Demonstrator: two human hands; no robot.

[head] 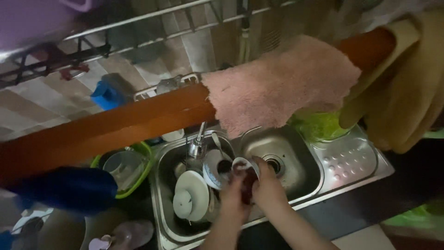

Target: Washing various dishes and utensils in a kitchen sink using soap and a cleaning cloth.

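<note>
Home kitchen, dim. Double steel sink (296, 153) with tap (198, 146) between its bowls; dishes (192, 194) piled in the left bowl; drainboard (349, 159) right of sink; wire rack (152, 28) and tiled wall (55, 104) behind; cloth (277, 85) hanging above.

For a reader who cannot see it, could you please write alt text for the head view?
Seen from above, a person's left hand and right hand hold a small bowl over a steel double sink with dishes piled in its left basin. A pink cloth hangs over a wooden rail above.
</note>
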